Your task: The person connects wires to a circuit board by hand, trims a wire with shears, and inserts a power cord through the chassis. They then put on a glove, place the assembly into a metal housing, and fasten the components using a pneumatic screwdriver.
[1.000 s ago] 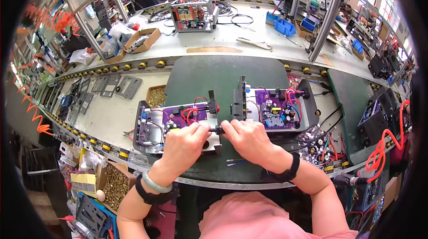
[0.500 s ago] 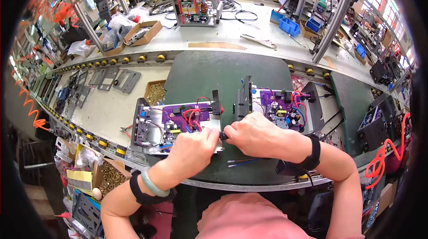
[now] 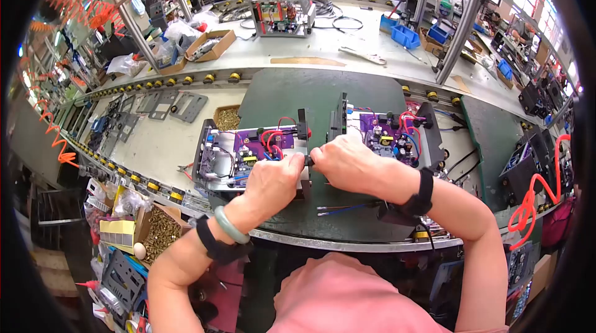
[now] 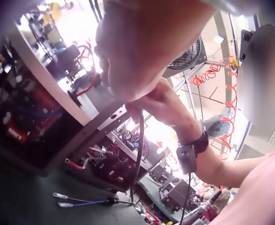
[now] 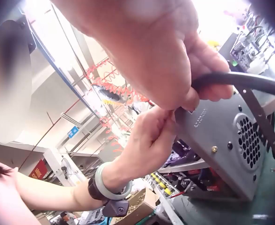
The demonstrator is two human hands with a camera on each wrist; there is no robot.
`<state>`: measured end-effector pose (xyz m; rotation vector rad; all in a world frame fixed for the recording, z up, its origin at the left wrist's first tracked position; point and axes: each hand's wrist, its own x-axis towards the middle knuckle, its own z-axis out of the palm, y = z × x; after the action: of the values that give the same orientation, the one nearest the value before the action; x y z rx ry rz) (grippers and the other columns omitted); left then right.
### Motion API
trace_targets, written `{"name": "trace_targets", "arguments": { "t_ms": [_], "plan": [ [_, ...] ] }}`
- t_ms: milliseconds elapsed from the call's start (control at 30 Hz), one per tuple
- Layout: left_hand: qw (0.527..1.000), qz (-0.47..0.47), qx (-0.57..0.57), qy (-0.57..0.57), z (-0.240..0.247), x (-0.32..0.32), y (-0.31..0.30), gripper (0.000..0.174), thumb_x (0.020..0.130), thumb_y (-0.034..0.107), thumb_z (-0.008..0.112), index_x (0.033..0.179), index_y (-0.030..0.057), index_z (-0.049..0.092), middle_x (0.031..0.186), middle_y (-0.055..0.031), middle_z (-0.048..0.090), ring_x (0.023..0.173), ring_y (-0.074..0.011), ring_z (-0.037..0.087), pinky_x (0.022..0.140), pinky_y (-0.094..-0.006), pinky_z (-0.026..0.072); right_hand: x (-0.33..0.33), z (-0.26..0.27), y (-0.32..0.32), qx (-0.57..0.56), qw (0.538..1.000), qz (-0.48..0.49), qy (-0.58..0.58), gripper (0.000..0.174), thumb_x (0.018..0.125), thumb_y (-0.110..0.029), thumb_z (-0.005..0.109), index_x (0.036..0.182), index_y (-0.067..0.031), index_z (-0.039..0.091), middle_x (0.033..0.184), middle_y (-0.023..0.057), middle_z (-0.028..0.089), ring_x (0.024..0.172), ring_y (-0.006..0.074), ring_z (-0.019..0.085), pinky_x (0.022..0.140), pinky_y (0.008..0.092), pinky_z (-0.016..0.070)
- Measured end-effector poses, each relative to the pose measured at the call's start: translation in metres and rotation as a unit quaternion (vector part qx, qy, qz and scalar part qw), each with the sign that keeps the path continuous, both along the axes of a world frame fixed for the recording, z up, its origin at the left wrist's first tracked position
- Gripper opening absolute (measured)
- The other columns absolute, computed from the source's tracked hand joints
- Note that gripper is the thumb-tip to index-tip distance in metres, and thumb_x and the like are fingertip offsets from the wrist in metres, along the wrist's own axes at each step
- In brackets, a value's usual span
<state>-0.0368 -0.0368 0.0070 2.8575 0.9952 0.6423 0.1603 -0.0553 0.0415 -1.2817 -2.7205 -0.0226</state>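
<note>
My left hand [image 3: 272,179] and right hand [image 3: 346,162] meet at the end panel of the left open metal case [image 3: 214,160], which holds a purple circuit board [image 3: 248,139]. In the right wrist view a black cable [image 5: 252,80] runs through my right fingers, which grip it close to the grey vented panel [image 5: 217,140]. My left thumb and fingers pinch the cable's end from the case side of the panel, mostly hidden behind the hand. Bare wire ends [image 4: 83,203] of the cable lie on the green mat. A second open case [image 3: 428,131] sits to the right.
A carton of small brass-coloured parts [image 3: 161,232] stands at the lower left, and another box of them [image 3: 227,117] behind the left case. Pliers [image 3: 185,170] lie beside that case. A red coiled air hose [image 3: 528,202] hangs at the right. Rollers edge the green mat [image 3: 310,94].
My right forearm has swung outward and up, and the right hand has turned against the panel. Both hands stay together at the left case's end. The head view has shifted slightly.
</note>
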Motion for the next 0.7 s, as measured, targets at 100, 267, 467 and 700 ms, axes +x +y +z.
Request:
{"name": "trace_targets", "arguments": {
  "t_ms": [100,267,467,700],
  "plan": [
    [0.998,-0.028,-0.014,0.057,0.017,-0.005,0.006,0.007,0.081,0.004,0.054,0.088,0.0037,0.054,0.07,-0.0136,0.061,0.059,-0.0326,0.064,0.052,-0.043,0.0506,0.001,0.016,0.004,-0.036,0.998,0.01,-0.04,0.017,0.079,-0.017,0.064,0.077,-0.002,0.057,0.063,0.0149,0.062,0.06,0.0345,0.064,0.054,0.0443,0.0482],
    [0.993,-0.078,-0.024,0.081,0.031,-0.006,0.015,0.005,0.082,0.008,0.055,0.084,0.0039,0.055,0.069,-0.0132,0.061,0.061,-0.0328,0.065,0.053,-0.0434,0.0508,0.002,0.013,0.001,-0.041,0.998,0.0,0.038,0.014,0.077,-0.012,0.063,0.071,0.0003,0.063,0.063,0.02,0.062,0.064,0.0387,0.065,0.059,0.0466,0.0496],
    [0.987,-0.131,-0.071,0.066,0.032,-0.01,0.03,0.008,0.084,0.011,0.056,0.079,0.0039,0.055,0.069,-0.012,0.061,0.06,-0.0318,0.064,0.051,-0.0422,0.0495,0.0,0.015,0.007,-0.078,0.997,0.014,0.013,0.025,0.086,-0.02,0.063,0.075,0.0002,0.052,0.061,0.0167,0.06,0.059,0.0382,0.062,0.052,0.0463,0.0452],
    [0.992,-0.119,-0.044,0.005,0.018,-0.009,0.024,0.008,0.081,0.006,0.058,0.078,0.0053,0.05,0.055,-0.0097,0.054,0.048,-0.0286,0.058,0.043,-0.0394,0.0431,-0.026,-0.015,-0.015,0.077,0.985,-0.114,-0.106,0.01,0.081,-0.013,0.057,0.081,-0.0036,0.052,0.064,0.0074,0.058,0.055,0.0208,0.063,0.048,0.0347,0.0496]
  ]
}}
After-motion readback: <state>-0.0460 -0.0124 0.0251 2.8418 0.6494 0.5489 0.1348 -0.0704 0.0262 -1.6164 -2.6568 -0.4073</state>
